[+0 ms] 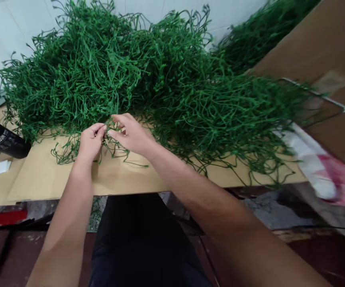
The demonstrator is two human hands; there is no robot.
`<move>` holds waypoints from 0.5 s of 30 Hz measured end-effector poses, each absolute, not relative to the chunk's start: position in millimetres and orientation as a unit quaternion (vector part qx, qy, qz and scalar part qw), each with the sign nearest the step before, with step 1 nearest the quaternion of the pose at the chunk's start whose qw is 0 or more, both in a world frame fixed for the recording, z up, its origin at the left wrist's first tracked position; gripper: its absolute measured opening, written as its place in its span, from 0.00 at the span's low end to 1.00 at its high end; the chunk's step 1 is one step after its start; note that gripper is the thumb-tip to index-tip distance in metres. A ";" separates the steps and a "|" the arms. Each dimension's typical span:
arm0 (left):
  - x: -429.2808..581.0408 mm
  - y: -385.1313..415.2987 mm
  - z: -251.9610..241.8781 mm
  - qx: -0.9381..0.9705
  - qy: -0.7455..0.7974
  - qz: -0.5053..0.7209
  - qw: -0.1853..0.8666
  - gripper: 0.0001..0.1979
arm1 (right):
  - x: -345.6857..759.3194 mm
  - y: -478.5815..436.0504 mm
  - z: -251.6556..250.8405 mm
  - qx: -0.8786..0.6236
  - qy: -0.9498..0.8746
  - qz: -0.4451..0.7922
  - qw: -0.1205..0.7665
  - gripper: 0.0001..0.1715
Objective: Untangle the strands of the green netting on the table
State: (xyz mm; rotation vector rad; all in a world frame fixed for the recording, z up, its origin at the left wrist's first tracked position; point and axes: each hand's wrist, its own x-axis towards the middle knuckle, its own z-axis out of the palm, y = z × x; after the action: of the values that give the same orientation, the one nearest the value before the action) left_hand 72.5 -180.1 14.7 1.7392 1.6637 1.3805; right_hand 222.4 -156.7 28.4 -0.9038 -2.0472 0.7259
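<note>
A big heap of thin green plastic-looking stems (100, 71) with small forked tips fills the back of the cardboard-covered table (124, 179). At the heap's front edge my left hand (91, 139) pinches a green stem between thumb and fingers. Close beside it, my right hand (130, 133) has its thumb and forefinger apart around the same few stems; whether it grips one I cannot make out. Several loose stems (66, 151) lie on the cardboard left of my left hand, and others stick out below both hands.
On the left lies a black vacuum bottle (3, 137), near a small white paper piece (2, 167). A second stem pile (259, 36) rises behind a brown cardboard sheet (318, 52) at right. A metal wire handle (316, 93) and a white and pink cloth (318, 171) are there too.
</note>
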 end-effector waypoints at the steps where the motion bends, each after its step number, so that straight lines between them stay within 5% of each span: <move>1: 72.6 -180.7 15.1 0.620 0.591 0.484 0.179 0.10 | 217.4 -153.8 28.5 -0.349 -0.804 0.300 0.376 0.18; 4: 72.8 -180.9 17.2 0.626 0.607 0.465 0.152 0.11 | 217.9 -148.4 30.0 -0.341 -0.808 0.308 0.368 0.04; 15: 70.4 -177.7 12.6 0.703 0.615 0.347 0.086 0.13 | 227.0 -154.4 34.2 -0.379 -0.777 0.329 0.379 0.15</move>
State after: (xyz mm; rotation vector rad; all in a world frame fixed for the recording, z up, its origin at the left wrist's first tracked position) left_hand 70.4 -177.7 12.6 2.0958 1.8318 1.0337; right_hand 227.0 -154.4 34.2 -0.9693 -1.9850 0.8409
